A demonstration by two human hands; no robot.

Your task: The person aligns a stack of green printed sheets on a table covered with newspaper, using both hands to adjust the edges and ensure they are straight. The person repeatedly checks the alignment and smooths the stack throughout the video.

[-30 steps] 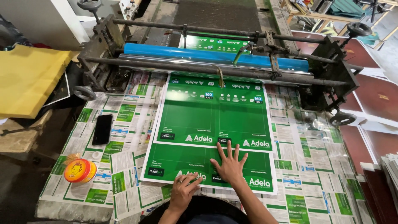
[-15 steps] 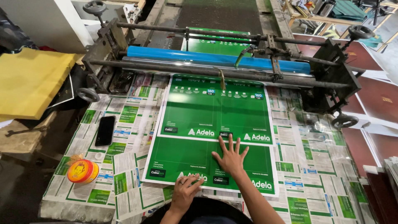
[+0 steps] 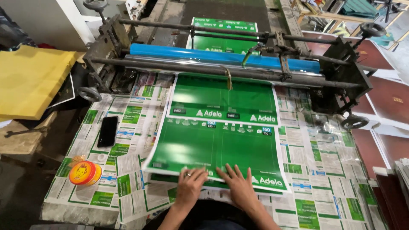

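- On newspaper-covered table [image 3: 324, 170], near edge: top green printed sheet [image 3: 213, 147] of a stack, white border, small white labels.
- Left hand [image 3: 189, 184], right hand [image 3: 238, 187]: flat, fingers spread, pressing the sheet's near edge, gripping nothing.
- Behind: blue roller [image 3: 221, 57].
- Left: black phone [image 3: 108, 131], round orange-yellow tin [image 3: 85, 173].

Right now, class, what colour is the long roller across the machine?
Bright blue roller, clearest in the head view.

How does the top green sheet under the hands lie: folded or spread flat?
Spread flat: the green sheet lies unfolded, both hands, left hand and right hand, palms-down on its near edge.
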